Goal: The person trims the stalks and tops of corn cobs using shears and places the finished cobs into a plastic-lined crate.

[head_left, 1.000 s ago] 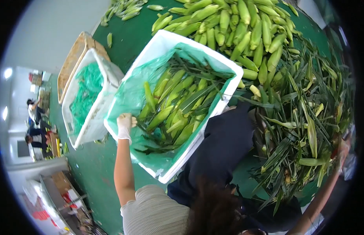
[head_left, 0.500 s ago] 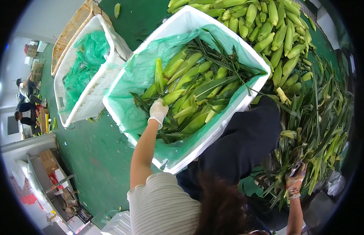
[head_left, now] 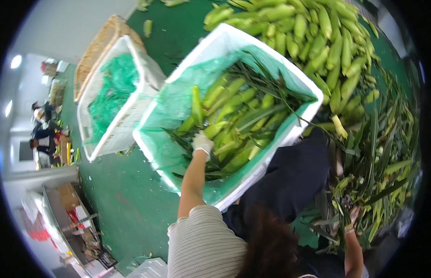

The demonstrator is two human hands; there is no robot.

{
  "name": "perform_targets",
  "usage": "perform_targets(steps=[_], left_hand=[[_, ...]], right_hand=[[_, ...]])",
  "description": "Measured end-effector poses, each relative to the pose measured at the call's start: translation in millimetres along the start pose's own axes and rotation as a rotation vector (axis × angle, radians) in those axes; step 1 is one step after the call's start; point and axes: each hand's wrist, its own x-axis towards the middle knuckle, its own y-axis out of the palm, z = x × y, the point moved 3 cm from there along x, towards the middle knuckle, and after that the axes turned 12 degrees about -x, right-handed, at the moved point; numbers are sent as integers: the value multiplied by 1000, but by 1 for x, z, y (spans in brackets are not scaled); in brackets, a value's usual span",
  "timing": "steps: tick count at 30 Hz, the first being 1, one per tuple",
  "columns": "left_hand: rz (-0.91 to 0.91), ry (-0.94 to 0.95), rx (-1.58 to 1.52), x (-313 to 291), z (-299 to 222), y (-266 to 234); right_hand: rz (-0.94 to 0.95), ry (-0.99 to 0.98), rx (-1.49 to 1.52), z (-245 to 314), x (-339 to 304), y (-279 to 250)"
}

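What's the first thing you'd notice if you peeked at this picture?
The big white crate in the middle, lined with green netting and full of green corn ears, with the left hand in a white glove reaching into it. Behind it, a large corn pile lies on the green floor, and the right hand is among leafy husks.

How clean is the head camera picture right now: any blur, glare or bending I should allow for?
Head view: strong fisheye, so the white crate edges bow and the corners are black; even indoor light with no hard shadows; bright ceiling-light spots at the far left; left hand on the corn fairly sharp; right hand near the rim looks soft and smeared.
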Motion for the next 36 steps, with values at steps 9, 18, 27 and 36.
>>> perform_targets(steps=[9,18,27,36], left_hand=[[-88,473,-537,-108,-35,-113],[-553,853,-920,-244,-61,-210],[-353,1524,-918,-397,-164,-186],[201,1896,-316,-462,-256,-37]], right_hand=[[-480,-282,-1710,81,-20,133],[-801,-842,-1958,182,-95,215],[-809,-697,-1539,191,-23,59],[-279,-224,-976,267,43,-45]])
